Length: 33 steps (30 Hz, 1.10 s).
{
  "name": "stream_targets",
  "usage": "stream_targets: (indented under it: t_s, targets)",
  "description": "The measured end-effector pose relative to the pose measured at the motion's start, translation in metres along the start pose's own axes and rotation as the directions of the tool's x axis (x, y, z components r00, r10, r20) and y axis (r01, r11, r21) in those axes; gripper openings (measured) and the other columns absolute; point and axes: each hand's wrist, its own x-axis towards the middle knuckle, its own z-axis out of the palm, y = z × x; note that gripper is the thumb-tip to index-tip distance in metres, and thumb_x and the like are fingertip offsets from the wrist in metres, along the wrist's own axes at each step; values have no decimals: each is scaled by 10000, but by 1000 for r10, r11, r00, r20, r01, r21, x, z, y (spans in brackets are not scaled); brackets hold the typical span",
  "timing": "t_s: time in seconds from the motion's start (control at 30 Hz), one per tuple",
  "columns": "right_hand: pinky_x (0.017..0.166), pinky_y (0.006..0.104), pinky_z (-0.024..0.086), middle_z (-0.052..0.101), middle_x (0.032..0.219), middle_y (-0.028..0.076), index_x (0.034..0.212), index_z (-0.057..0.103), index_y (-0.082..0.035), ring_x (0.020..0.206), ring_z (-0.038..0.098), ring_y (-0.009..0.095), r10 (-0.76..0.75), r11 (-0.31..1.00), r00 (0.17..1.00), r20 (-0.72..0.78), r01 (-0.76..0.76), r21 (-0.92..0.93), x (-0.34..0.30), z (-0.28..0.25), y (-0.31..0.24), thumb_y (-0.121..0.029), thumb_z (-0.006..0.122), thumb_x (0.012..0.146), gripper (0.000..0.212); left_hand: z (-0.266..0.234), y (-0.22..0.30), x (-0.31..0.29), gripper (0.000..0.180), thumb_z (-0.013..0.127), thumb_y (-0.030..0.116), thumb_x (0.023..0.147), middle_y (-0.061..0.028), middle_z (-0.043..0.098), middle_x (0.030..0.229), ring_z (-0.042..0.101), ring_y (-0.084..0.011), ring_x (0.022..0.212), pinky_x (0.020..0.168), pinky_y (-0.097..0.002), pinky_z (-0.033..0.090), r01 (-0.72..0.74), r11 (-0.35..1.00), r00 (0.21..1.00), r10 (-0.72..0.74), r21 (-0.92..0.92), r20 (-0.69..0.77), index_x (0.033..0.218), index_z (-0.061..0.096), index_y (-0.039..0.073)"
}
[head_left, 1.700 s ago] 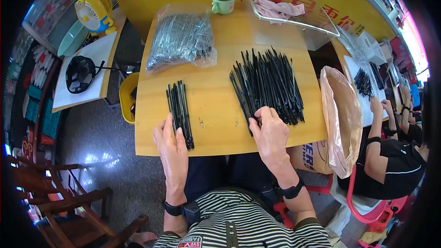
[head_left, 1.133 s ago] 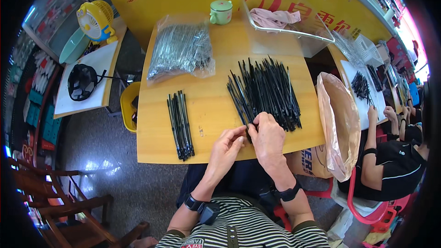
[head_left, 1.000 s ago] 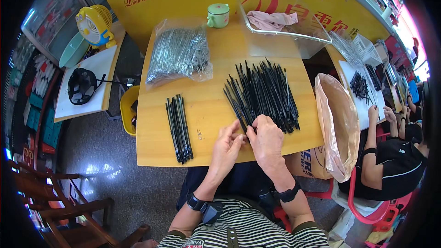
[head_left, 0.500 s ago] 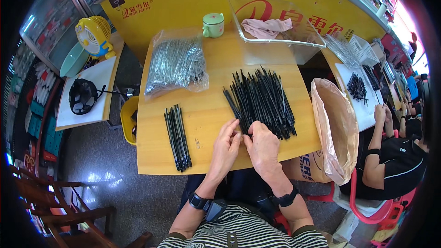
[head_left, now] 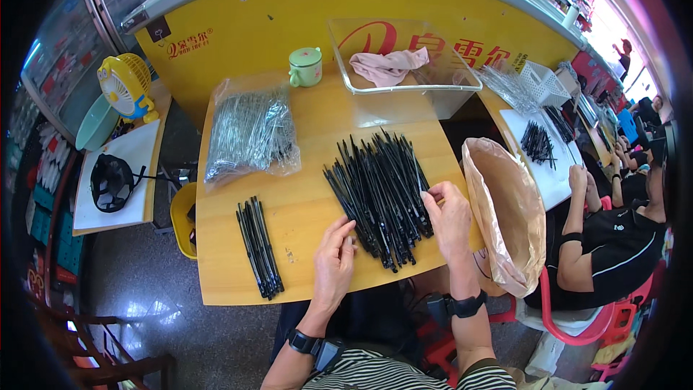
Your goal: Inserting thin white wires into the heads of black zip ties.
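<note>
A thick pile of thin black sticks [head_left: 379,198] lies on the wooden table in front of me, its ends uneven and fanned at the far side. My left hand [head_left: 335,260] is beside the pile's near left edge, thumb and forefinger apart with nothing seen between them. At the right edge, my right hand [head_left: 451,220] rests its thumb and fingertips against the sticks; its fingers are loosely curved and no stick shows in its grip. Farther left lies a smaller, neat bundle of black sticks [head_left: 258,245].
A clear plastic bag of thin pieces [head_left: 253,130] lies at the back left, near a green lidded cup [head_left: 305,67]. A clear bin [head_left: 404,105] holds a pink cloth [head_left: 390,66]. To the right stands an open brown paper sack [head_left: 473,195], with a co-worker [head_left: 606,245] beyond.
My hands have moved apart from the pile's near end, the right one to its right side and the left one slightly left. The pile is drawn nearer and its sticks stand closer together.
</note>
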Motion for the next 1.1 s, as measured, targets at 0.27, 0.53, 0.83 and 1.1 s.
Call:
stream_targets:
  t_s: [0.27, 0.53, 0.83, 1.1]
  targets:
    - [664, 358, 462, 620, 752, 168, 811, 627, 4, 720, 609, 292, 10, 989, 991, 134, -30, 143, 17, 38, 2, -200, 657, 751, 216, -15, -18, -7, 251, 475, -22, 874, -125, 483, 1238, 577, -163, 941, 785, -251, 492, -23, 998, 998, 26, 54, -56, 1102, 572, 19]
    - [666, 388, 422, 557, 779, 192, 918, 487, 4, 704, 556, 306, -113, 992, 982, 152, 120, -37, 15, 20, 18, -173, 480, 903, 178, 11, -34, 0, 277, 488, -54, 803, -196, 501, 1192, 554, -303, 1018, 843, -303, 458, -259, 952, 951, 281, 165, -129, 1072, 540, -16]
    - [690, 408, 443, 587, 831, 211, 944, 522, 5, 782, 575, 373, -159, 975, 970, 185, 184, -126, -3, 11, 21, -152, 495, 892, 168, 16, -46, 3, 276, 484, -62, 775, -188, 530, 1156, 593, -246, 834, 767, -308, 484, -233, 971, 962, 238, 49, -137, 1035, 559, -10]
    - [715, 442, 443, 593, 893, 237, 983, 522, -15, 853, 562, 411, -143, 985, 984, 104, 152, -79, -6, 6, -14, -186, 476, 902, 194, -3, -22, 1, 223, 447, -73, 856, -115, 530, 1152, 567, -125, 805, 725, -222, 486, -99, 991, 994, 93, -91, -62, 1035, 573, -24]
